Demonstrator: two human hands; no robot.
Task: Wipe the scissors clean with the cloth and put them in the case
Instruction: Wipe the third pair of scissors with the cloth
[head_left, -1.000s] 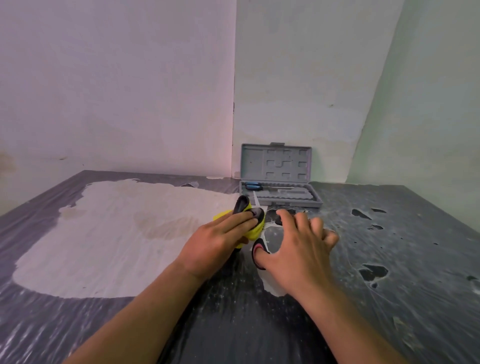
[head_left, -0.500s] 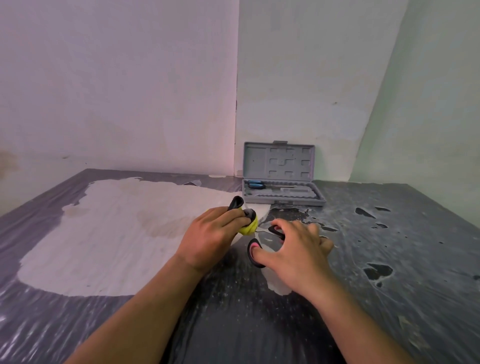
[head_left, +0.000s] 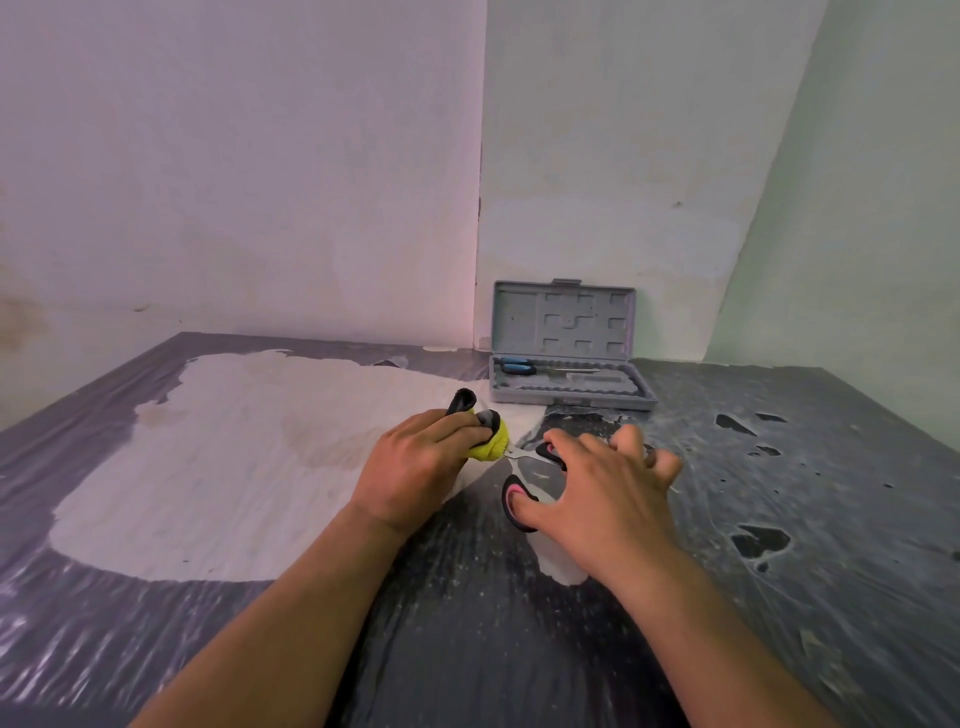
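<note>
Scissors (head_left: 530, 470) sit low over the table (head_left: 779, 597), near its middle, held between both hands. The right hand (head_left: 597, 499) has its thumb through the near loop, black with a pink lining, and a finger curled into the far loop; its other fingers are bent and spread above the handles. Only a short stretch of bare metal shows between the handles and the cloth (head_left: 491, 441).

The left hand (head_left: 415, 467) grips that cloth, a yellow wad with black and grey patches, bunched round the blades. Its fingers curl over the top of the wad and press it closed, so the blades themselves are hidden inside. Whether the blades are parted or together cannot be told.

Behind the hands, against the corner where the two walls meet, stands the grey case (head_left: 566, 387) with its lid upright. The tray holds a blue-handled tool (head_left: 519, 368) along its back edge, with a thin metal shaft running to the right. The scissors are well apart from the case, on the near side of it.

The table is covered in dark, wrinkled film, torn in places: a large pale patch lies to the left of the hands and several small holes to the right.
</note>
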